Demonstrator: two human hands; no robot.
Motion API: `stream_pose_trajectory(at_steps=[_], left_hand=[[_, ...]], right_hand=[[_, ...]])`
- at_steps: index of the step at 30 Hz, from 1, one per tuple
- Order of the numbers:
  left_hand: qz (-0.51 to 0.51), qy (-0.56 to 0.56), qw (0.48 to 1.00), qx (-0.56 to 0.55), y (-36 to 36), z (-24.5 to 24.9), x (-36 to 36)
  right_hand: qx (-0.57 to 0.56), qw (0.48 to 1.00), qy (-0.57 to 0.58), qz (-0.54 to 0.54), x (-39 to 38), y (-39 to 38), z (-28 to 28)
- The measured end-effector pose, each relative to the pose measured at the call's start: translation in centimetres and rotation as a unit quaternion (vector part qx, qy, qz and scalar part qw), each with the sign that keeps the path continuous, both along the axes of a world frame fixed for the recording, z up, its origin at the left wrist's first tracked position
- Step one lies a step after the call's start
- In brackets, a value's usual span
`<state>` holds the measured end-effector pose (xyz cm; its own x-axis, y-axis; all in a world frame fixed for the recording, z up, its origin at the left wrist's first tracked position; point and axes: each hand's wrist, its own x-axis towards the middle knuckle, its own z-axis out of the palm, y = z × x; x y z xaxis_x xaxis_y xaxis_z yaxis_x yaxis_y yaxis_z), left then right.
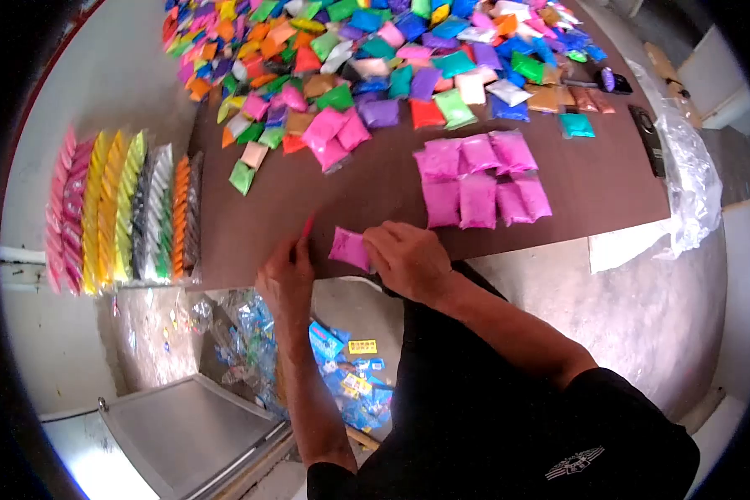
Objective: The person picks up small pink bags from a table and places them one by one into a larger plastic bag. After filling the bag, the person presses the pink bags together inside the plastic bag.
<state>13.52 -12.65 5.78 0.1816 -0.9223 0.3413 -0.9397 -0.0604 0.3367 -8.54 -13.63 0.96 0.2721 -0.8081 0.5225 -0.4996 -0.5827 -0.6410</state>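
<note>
Your right hand (404, 254): fingertips pinching right edge of small pink packet (349, 248) at near edge of brown table (367, 196). Your left hand (287, 271), left of packet: thumb and finger pinching slim red item (308, 225), upright, too small to identify. Grouped pink packets (479, 183) lie to packet's right, slightly farther; mixed coloured packets (383, 62) heaped at far side.

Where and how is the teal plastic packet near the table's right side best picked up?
I'd pinch the teal plastic packet by its left and right edges, coming from above and the near side. It lies flat, with bare brown tabletop before its near edge, while brown plastic packets crowd its far side.
</note>
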Motion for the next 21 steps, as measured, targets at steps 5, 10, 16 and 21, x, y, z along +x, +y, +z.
stream_pose_trajectory(at_steps=[5,10,16,21], left_hand=[[-0.076,-0.074,0.994,-0.008,0.6,1.2,0.2],[-0.249,0.001,0.968,-0.023,0.7,4.0,-4.8],[-0.263,0.228,0.907,0.237,-0.6,4.3,-4.4],[-0.215,0.498,0.819,0.187,-1.5,2.8,-8.0]], right_hand=[[0.009,1.0,0.012,-0.013,-0.2,0.3,0.8],[-0.03,0.999,-0.024,0.017,-0.5,0.4,0.5],[-0.081,0.995,-0.064,0.017,-2.4,1.1,1.4],[-0.129,0.987,-0.075,-0.064,-8.4,3.3,4.7]])
